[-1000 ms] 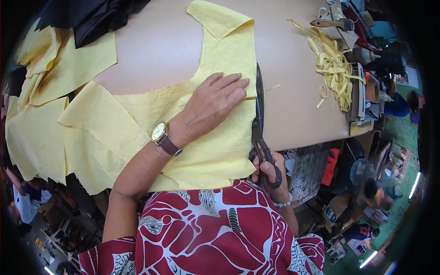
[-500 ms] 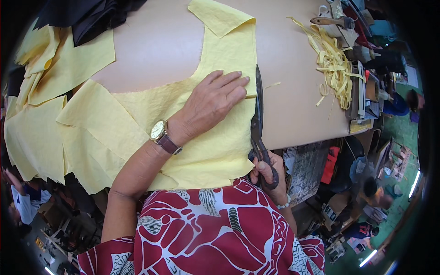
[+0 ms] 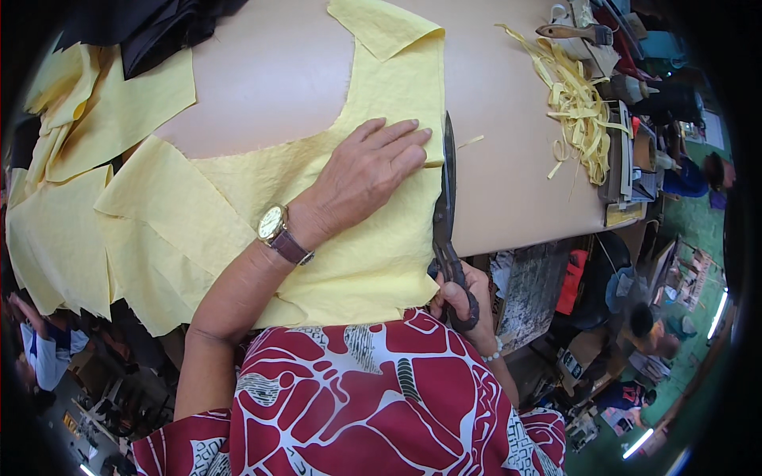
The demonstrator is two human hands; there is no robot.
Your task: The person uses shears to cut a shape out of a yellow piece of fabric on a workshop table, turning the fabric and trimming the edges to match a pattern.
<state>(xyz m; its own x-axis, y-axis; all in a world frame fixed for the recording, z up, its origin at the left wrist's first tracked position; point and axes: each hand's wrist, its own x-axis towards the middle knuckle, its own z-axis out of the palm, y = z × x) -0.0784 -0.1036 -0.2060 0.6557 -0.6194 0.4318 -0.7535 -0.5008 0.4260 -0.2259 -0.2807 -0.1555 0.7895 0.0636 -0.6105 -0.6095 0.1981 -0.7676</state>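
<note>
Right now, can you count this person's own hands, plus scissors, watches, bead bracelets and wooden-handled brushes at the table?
Hands: 2, left hand and right hand
Scissors: 1 pair
Watch: 1
Bead bracelet: 1
Wooden-handled brush: 1
Total: 6

Dark cloth [image 3: 151,36] lies at the far left of the tan table [image 3: 512,190]; a wooden-handled brush [image 3: 573,33] sits at the table's far right; nearer than the table's right end are a red object [image 3: 571,282] and a speckled grey panel [image 3: 530,297], while green floor [image 3: 706,214] shows beyond that end
</note>
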